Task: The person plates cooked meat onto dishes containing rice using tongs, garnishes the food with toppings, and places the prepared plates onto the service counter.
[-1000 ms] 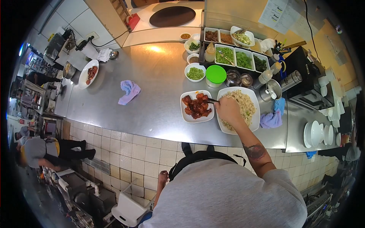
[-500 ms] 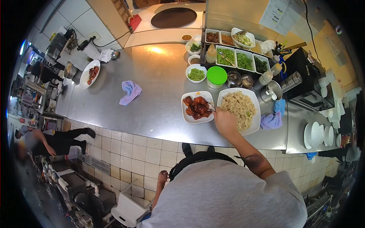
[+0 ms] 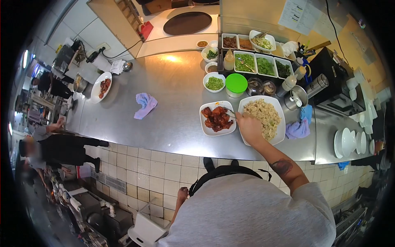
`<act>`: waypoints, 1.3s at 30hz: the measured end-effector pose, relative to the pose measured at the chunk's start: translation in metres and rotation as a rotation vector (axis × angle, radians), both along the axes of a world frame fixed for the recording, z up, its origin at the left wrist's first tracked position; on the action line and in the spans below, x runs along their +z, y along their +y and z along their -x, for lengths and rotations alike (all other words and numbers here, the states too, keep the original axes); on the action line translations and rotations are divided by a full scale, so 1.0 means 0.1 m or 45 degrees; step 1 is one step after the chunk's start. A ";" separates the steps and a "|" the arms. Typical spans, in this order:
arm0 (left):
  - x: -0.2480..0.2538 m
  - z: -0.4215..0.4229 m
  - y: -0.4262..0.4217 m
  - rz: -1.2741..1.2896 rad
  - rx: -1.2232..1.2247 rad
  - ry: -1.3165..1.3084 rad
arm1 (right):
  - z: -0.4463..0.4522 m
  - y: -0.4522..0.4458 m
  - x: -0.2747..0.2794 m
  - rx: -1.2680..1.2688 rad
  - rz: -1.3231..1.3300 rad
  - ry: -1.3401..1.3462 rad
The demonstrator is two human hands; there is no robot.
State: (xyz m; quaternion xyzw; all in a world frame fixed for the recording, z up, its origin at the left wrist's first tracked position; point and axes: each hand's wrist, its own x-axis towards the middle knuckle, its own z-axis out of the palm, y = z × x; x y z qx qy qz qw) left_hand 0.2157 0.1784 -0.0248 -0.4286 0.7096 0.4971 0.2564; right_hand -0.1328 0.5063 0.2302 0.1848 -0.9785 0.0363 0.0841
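Observation:
My right hand point(image 3: 249, 126) is closed around a thin metal utensil point(image 3: 231, 112), whose end reaches into a square white bowl point(image 3: 202, 122). Whether it is a fork or tongs I cannot make out. Glossy dark-red meat pieces point(image 3: 218, 120) lie in that bowl. Under and beside my right hand is a larger white plate point(image 3: 281, 131) heaped with fried rice point(image 3: 267, 117). Low at my left side hangs my left hand point(image 3: 182, 192), away from the counter, with curled fingers; a small whitish bit shows at it, too small to name.
A green-lidded tub point(image 3: 235, 83), a bowl of chopped greens point(image 3: 214, 84) and containers of toppings point(image 3: 265, 66) stand behind the bowls. Purple cloths point(image 3: 145, 106) and an oval meat plate point(image 3: 96, 94) are on the steel counter point(image 3: 173, 136). A white chair point(image 3: 146, 230) and co-workers point(image 3: 61, 150) are at left.
The view has shifted slightly. My right hand stays at the meat bowl, its utensil at a somewhat different angle. A co-worker at left has raised an arm toward the counter.

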 end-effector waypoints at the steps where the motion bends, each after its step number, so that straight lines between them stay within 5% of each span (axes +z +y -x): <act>1: -0.02 0.00 -0.01 0.035 -0.062 0.016 | 0.01 0.00 0.01 0.002 -0.009 0.008; 7: -0.07 0.03 -0.07 0.024 -0.027 0.057 | -0.01 0.12 0.32 -0.019 0.068 -0.131; 8: -0.66 -0.29 -0.35 0.344 -0.777 0.705 | -0.01 0.12 0.39 -0.024 0.091 -0.133; 10: -0.32 -0.17 -0.18 0.222 -0.210 0.130 | 0.00 0.15 0.50 -0.039 0.135 -0.139; 13: -0.83 -0.34 -0.34 0.205 -0.264 0.059 | 0.07 0.10 0.66 -0.012 0.223 -0.203; 17: -0.84 -0.40 -0.39 0.301 -0.390 0.078 | 0.31 0.02 0.47 0.038 0.198 -0.223; 23: 0.28 0.07 -0.10 0.067 -0.117 -0.045 | 0.35 0.00 0.60 0.080 0.331 -0.167; 27: 0.14 -0.04 -0.11 0.016 -0.132 0.090 | 0.34 0.07 0.60 0.034 0.404 -0.225; 30: -0.64 -0.34 -0.33 0.245 -0.259 0.180 | 0.29 0.12 0.69 -0.057 0.521 -0.247; 34: -0.29 -0.08 -0.36 0.364 -1.120 0.454 | 0.16 0.42 0.75 -0.335 0.923 -0.019; 36: 0.67 0.55 0.10 0.148 -0.390 0.077 | 0.12 0.73 0.70 -0.527 1.074 0.250; 39: 1.29 1.20 0.33 -0.201 -0.194 0.396 | 0.11 1.35 0.63 -0.847 0.986 0.528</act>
